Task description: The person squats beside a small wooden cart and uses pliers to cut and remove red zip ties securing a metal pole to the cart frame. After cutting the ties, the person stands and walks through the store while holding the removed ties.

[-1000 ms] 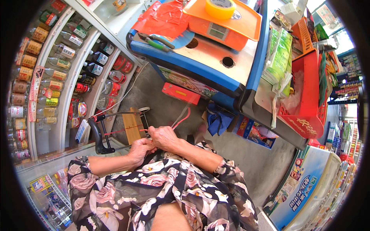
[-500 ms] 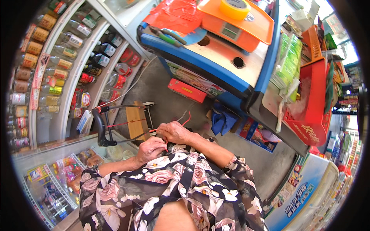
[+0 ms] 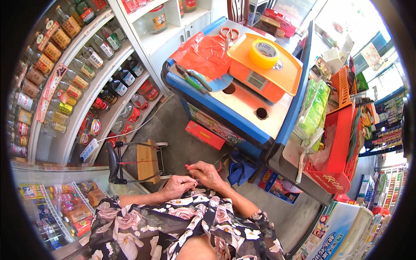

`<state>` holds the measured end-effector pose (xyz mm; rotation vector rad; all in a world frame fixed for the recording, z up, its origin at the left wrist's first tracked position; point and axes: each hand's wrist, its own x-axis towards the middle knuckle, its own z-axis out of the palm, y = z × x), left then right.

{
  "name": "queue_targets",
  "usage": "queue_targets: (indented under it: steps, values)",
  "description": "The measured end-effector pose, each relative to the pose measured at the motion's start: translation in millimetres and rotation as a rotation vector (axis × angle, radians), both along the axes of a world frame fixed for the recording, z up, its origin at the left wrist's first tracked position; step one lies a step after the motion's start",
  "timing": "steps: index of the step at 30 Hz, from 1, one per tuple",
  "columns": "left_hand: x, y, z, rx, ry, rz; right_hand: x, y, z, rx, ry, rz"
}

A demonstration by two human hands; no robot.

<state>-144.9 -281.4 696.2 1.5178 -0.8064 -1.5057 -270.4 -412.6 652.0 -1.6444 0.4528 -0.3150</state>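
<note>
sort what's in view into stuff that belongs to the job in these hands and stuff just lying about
Likely in the job:
- red strip at the right hand
- left hand, close beside

Seemingly just lying about:
- scissors
- yellow tape roll on the orange scale
- pliers

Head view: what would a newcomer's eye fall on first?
Probably the orange scale on the blue-edged counter at upper centre, with a roll of yellow tape on its tray and crumpled red plastic to its left. Next might come the bottles filling the left shelves, then the hands close together below centre.
</note>
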Motion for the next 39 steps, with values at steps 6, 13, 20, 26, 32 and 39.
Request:
queue_targets:
  steps: [6, 13, 20, 26, 32, 39]
  values:
    - [-5.1, -24.0, 5.7, 0.209, -0.072, -0.032, -43.4, 4.7, 28.6, 0.143, 0.101, -0.288]
    - [-14.9, -25.3, 5.9, 0.028, -0.354, -0.281, -47.2, -5.9, 55.7, -0.169, -0.061, -0.057]
    - [-3.3, -30.5, 5.6, -0.007, -0.308, -0.342, -18.5, -13.8, 58.4, -0.128, -0.077, -0.008]
    - [-1.0, -27.7, -8.9, 0.238, 0.011, -0.042, -31.9, 3.8, 35.8, -0.393, 0.060, 0.006]
    - [11.1, -28.3, -20.5, 0.177, 0.025, -0.132, -41.1, 1.7, 19.5, -0.467, -0.118, 0.001]
    - [19.2, -38.8, -19.8, 0.105, -0.098, -0.290, -41.7, 7.3, 10.2, -0.397, -0.084, -0.099]
